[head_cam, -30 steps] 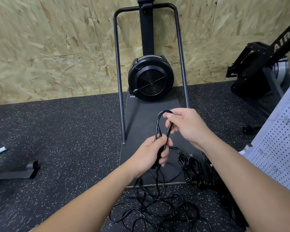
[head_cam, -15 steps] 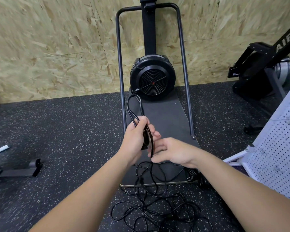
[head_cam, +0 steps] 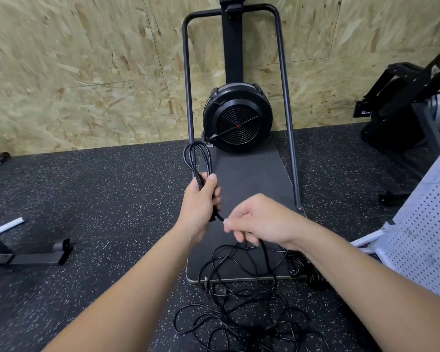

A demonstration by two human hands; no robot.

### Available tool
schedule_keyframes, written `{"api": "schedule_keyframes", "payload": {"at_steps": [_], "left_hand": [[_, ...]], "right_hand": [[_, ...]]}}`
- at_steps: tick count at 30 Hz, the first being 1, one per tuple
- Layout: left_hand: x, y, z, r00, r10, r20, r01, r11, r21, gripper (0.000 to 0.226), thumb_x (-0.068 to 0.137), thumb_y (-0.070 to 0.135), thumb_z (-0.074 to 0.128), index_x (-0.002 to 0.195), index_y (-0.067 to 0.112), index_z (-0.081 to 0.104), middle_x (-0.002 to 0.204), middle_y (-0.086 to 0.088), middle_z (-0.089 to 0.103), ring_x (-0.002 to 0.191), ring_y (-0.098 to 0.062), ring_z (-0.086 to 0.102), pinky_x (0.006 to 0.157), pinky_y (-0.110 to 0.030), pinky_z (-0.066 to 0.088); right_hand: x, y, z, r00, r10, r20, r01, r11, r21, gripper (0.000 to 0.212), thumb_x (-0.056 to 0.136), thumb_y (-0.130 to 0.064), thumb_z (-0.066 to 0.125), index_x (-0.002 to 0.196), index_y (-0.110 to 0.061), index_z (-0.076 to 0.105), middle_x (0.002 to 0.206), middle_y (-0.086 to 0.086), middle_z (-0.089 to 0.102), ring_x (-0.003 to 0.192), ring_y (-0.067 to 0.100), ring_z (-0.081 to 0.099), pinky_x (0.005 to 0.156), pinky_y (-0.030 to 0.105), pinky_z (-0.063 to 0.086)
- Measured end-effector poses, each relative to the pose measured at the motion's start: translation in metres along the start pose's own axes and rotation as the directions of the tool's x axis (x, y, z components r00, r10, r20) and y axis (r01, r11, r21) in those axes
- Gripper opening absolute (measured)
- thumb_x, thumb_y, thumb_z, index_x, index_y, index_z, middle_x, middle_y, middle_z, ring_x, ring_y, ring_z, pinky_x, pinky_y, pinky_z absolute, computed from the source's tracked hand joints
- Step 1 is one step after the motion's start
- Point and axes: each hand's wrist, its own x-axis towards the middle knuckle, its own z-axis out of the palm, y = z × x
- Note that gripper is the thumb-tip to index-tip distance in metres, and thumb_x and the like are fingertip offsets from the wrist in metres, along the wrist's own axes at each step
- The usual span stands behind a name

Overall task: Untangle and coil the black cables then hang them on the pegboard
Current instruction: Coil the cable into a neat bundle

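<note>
Head view: left hand [head_cam: 200, 201] grips looped cable [head_cam: 197, 158]; right hand [head_cam: 261, 221] pinches its trailing length above the tangle [head_cam: 239, 313] on the floor [head_cam: 99, 199].

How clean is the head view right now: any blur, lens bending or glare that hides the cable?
Head view: the chipboard wall at left is smeared by motion blur; the black ski machine's grey uprights bow from wide-angle distortion; lighting is even, without glare; the left hand gripping the black cable loop and the right hand pinching its strand stay sharp.
</note>
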Motion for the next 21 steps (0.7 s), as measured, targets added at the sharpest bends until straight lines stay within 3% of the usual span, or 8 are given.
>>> {"api": "schedule_keyframes", "payload": {"at_steps": [2, 5, 8, 10, 14, 16, 18, 21], "left_hand": [[0.003, 0.004, -0.002, 0.998, -0.057, -0.016, 0.056, 0.997, -0.052, 0.021, 0.114, 0.03, 0.057, 0.094, 0.027, 0.05, 0.073, 0.007, 0.046, 0.058, -0.01, 0.035, 0.055, -0.025, 0.036], [0.01, 0.011, -0.009, 0.989, -0.148, 0.008, 0.147, 0.975, -0.168, 0.026, 0.115, 0.028, 0.056, 0.089, 0.026, 0.052, 0.07, 0.007, 0.043, 0.056, -0.008, 0.03, 0.05, -0.022, 0.031], [0.012, 0.009, -0.011, 0.98, -0.189, 0.055, 0.193, 0.976, -0.097, 0.024, 0.114, 0.031, 0.057, 0.092, 0.022, 0.056, 0.073, 0.004, 0.043, 0.055, -0.009, 0.03, 0.049, -0.022, 0.031], [0.007, 0.008, -0.008, 0.974, -0.202, 0.1, 0.201, 0.979, 0.027, 0.031, 0.11, 0.048, 0.061, 0.099, 0.02, 0.059, 0.075, 0.004, 0.044, 0.056, -0.01, 0.035, 0.052, -0.024, 0.032], [-0.009, -0.004, 0.001, 0.92, -0.261, 0.293, 0.17, 0.938, 0.301, 0.06, 0.092, 0.081, 0.065, 0.109, 0.023, 0.06, 0.077, 0.008, 0.044, 0.061, -0.012, 0.037, 0.056, -0.029, 0.029], [-0.017, -0.013, 0.009, 0.865, -0.289, 0.409, 0.171, 0.938, 0.303, 0.061, 0.09, 0.077, 0.073, 0.112, 0.02, 0.065, 0.08, 0.007, 0.044, 0.063, -0.011, 0.036, 0.059, -0.029, 0.027], [-0.023, -0.013, 0.016, 0.837, -0.307, 0.453, 0.223, 0.947, 0.23, 0.046, 0.099, 0.064, 0.071, 0.101, 0.019, 0.071, 0.079, 0.005, 0.043, 0.064, -0.011, 0.032, 0.057, -0.025, 0.027], [-0.024, -0.001, 0.019, 0.849, -0.282, 0.448, 0.26, 0.959, 0.11, 0.039, 0.11, 0.052, 0.06, 0.087, 0.022, 0.065, 0.077, 0.0, 0.043, 0.064, -0.015, 0.024, 0.052, -0.024, 0.026]], "right_hand": [[-0.007, -0.007, -0.009, 0.994, -0.101, 0.043, 0.098, 0.993, 0.07, 0.017, 0.097, -0.017, 0.081, 0.112, -0.009, 0.079, 0.085, 0.014, 0.08, 0.067, 0.017, 0.064, 0.075, 0.034, 0.051], [-0.006, 0.004, -0.019, 0.994, -0.108, -0.033, 0.111, 0.986, 0.125, 0.028, 0.093, -0.006, 0.083, 0.119, -0.013, 0.079, 0.093, 0.02, 0.08, 0.079, 0.008, 0.073, 0.095, 0.028, 0.052], [0.001, 0.015, -0.028, 0.98, -0.109, -0.164, 0.138, 0.976, 0.171, 0.024, 0.09, 0.003, 0.083, 0.113, -0.003, 0.077, 0.085, 0.017, 0.077, 0.077, 0.025, 0.075, 0.089, 0.039, 0.058], [0.003, 0.014, -0.03, 0.964, -0.113, -0.242, 0.165, 0.964, 0.207, 0.023, 0.089, 0.004, 0.084, 0.11, 0.001, 0.075, 0.084, 0.018, 0.076, 0.075, 0.027, 0.074, 0.078, 0.041, 0.061], [0.005, 0.006, -0.024, 0.923, -0.108, -0.369, 0.137, 0.989, 0.053, 0.021, 0.084, -0.008, 0.091, 0.1, -0.009, 0.077, 0.08, 0.007, 0.081, 0.069, 0.021, 0.074, 0.073, 0.04, 0.064], [0.008, 0.008, -0.021, 0.887, -0.097, -0.452, 0.08, 0.995, -0.057, 0.016, 0.082, -0.008, 0.085, 0.093, -0.016, 0.077, 0.075, 0.002, 0.08, 0.066, 0.021, 0.075, 0.067, 0.039, 0.064], [0.01, 0.011, -0.021, 0.844, -0.047, -0.534, -0.016, 0.994, -0.112, 0.017, 0.078, -0.02, 0.084, 0.092, -0.023, 0.075, 0.072, -0.004, 0.079, 0.062, 0.014, 0.073, 0.06, 0.032, 0.058], [0.01, 0.019, -0.023, 0.811, 0.026, -0.585, -0.095, 0.992, -0.086, 0.059, 0.064, -0.064, 0.094, 0.101, -0.027, 0.068, 0.079, -0.007, 0.08, 0.075, 0.011, 0.078, 0.071, 0.037, 0.062]]}}
